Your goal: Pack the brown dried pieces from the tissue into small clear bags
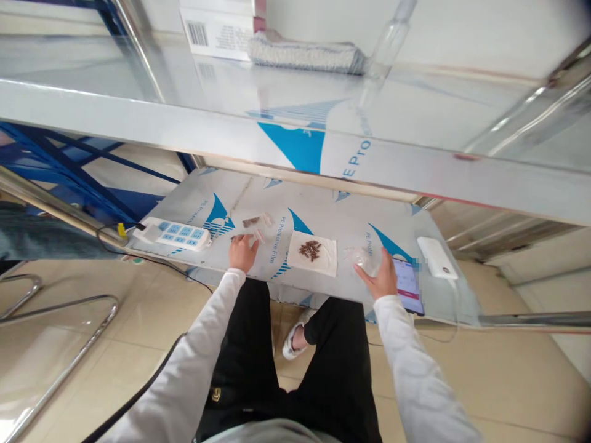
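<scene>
White sleeves (427, 369) stretch forward, left hand (243, 254) bent, its grip unclear, right hand's (383, 281) fingers holding clear plastic (364, 260).

Long white sleeves (196, 357) are worn with black, gold-marked trousers (341, 363).

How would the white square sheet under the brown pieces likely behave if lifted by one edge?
The white square sheet looks thin and soft, perhaps tissue, so it would probably sag. Lying flat and thin, it seems light and might wrinkle if pushed. The brown pieces on it seem loose, so might slide off.
</scene>
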Available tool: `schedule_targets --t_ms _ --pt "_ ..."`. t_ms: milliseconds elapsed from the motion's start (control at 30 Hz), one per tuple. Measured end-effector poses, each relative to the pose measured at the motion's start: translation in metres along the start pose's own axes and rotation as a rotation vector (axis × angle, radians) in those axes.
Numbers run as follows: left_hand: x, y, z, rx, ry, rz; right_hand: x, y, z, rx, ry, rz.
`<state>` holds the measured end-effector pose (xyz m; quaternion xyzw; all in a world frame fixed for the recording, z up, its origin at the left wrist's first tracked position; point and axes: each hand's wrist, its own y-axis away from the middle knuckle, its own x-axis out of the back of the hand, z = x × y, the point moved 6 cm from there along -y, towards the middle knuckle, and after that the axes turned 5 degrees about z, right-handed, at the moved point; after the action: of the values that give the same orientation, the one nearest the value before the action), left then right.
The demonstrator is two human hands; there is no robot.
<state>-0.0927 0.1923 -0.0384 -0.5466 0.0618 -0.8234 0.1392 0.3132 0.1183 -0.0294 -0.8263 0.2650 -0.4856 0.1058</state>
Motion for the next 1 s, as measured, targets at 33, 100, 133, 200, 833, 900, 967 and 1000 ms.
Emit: schedule_targets --t_ms 33,100,133,200,833,900,967,1000 --pt "-0.008 -0.008 0.000 -0.008 -0.029 -0.018 0.015 0.010 -0.003 -0.023 -0.048 0.062" --pt "-0.021 -0.016 0.000 -0.034 -0.083 -0.061 0.044 0.038 -0.008 -0.071 -0.121 0.154" --pt "-0.025 -0.017 0.000 -0.050 -0.108 -0.079 0.057 0.055 -0.009 -0.103 -0.139 0.181" --pt "-0.030 -0.015 -0.001 -0.085 -0.154 -0.102 0.076 0.091 -0.009 -0.161 -0.162 0.197" --pt "0.028 -0.012 -0.008 0.167 -0.200 0.064 0.028 0.171 -0.091 -0.072 -0.328 -0.099" --pt "0.038 -0.001 -0.009 0.199 -0.153 0.096 0.026 0.174 -0.093 -0.064 -0.337 -0.113" --pt "0.054 0.018 -0.008 0.246 -0.060 0.190 0.025 0.172 -0.098 -0.064 -0.362 -0.123" --pt "0.063 0.031 -0.005 0.267 0.005 0.257 0.025 0.168 -0.103 -0.065 -0.391 -0.130"
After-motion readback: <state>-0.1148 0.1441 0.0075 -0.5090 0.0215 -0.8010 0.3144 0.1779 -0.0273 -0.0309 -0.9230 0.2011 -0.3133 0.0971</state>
